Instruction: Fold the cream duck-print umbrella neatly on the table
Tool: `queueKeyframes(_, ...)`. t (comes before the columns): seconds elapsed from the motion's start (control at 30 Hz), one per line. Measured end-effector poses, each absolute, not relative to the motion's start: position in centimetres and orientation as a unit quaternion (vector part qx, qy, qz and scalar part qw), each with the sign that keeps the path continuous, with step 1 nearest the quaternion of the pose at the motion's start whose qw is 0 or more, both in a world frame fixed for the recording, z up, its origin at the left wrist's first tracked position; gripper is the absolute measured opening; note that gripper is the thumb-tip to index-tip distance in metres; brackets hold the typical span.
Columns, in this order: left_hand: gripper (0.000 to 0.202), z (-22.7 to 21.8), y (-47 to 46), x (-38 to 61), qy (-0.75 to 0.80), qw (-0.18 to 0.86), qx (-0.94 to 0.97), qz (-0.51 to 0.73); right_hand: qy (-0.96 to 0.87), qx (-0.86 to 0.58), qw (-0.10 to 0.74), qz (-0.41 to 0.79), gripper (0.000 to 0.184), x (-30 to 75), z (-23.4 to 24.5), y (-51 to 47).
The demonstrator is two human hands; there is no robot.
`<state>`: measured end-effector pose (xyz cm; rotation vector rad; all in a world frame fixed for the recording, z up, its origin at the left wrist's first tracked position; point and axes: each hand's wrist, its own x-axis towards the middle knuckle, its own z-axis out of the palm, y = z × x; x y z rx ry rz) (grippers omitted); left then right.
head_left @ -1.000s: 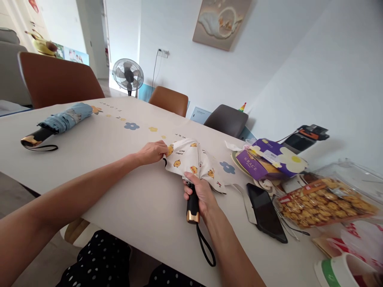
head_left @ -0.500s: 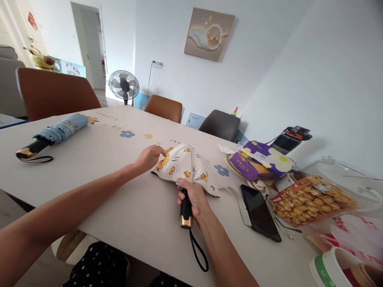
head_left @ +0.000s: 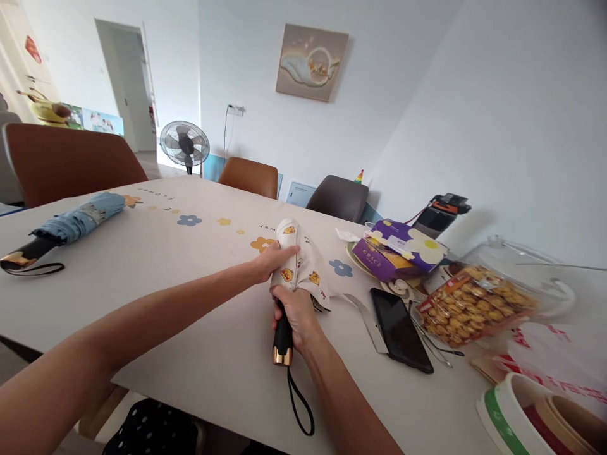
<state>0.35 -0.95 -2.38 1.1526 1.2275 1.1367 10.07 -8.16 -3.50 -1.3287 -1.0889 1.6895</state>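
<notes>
A white folding umbrella (head_left: pixel 306 268) with yellow chick prints lies in front of me, its black handle with a gold end pointing toward me and a wrist strap hanging from it. My right hand (head_left: pixel 296 309) is closed around the top of the handle and the lower edge of the cloth. Against the left side of the canopy, my left hand (head_left: pixel 274 260) is wrapped round the folded cloth, thumb across the top. Some cloth still flares out on the right side. Over at the left lies a rolled blue umbrella (head_left: pixel 80 218) with a black and gold handle.
On the right of the table (head_left: pixel 190 335) are a black phone (head_left: pixel 401 328), a purple box (head_left: pixel 391 253), a package of cookies (head_left: pixel 474 303), a dark bottle (head_left: pixel 439 215) and rolls of tape (head_left: pixel 526 417). Chairs (head_left: pixel 249 177) and a fan (head_left: pixel 184 144) stand beyond.
My left hand has moved right and closed on the cloth, folding the left side of the canopy inward, so the umbrella is narrower. My right hand keeps its grip. The view has shifted slightly right.
</notes>
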Motion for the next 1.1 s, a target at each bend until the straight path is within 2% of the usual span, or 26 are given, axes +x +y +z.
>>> queueKeyframes(0.1,0.047,-1.6,0.1,-0.2,0.434,0.659,0.365,0.494,-0.432,-0.495,0.354,0.666,0.016,10.2,-3.1,-8.4)
queueKeyframes(0.23,0.052,-0.9,0.4,-1.8,0.357,0.731,0.295,0.501,-0.461,-0.434,0.335,0.698,0.017,10.3,-3.0,-8.8)
queueKeyframes(0.43,0.051,-0.5,-0.1,-2.9,0.326,0.726,0.28,0.537,-0.487,-0.367,0.305,0.732,0.017,10.6,-3.2,-8.9)
queueKeyframes(0.6,0.045,-0.2,-0.2,-2.8,0.316,0.733,0.281,0.533,-0.44,-0.348,0.327,0.761,0.02,10.0,-3.1,-9.2)
queueKeyframes(0.83,0.047,-0.5,0.3,-3.1,0.299,0.747,0.3,0.513,-0.349,-0.305,0.365,0.808,0.039,9.6,-3.2,-9.4)
queueKeyframes(0.97,0.056,-1.2,0.1,-2.8,0.275,0.762,0.333,0.483,-0.335,-0.304,0.335,0.827,0.023,9.2,-3.5,-9.5)
queueKeyframes(1.1,0.063,-3.1,1.1,-2.3,0.361,0.717,0.366,0.471,-0.306,-0.355,0.4,0.788,0.017,8.4,-4.3,-9.2)
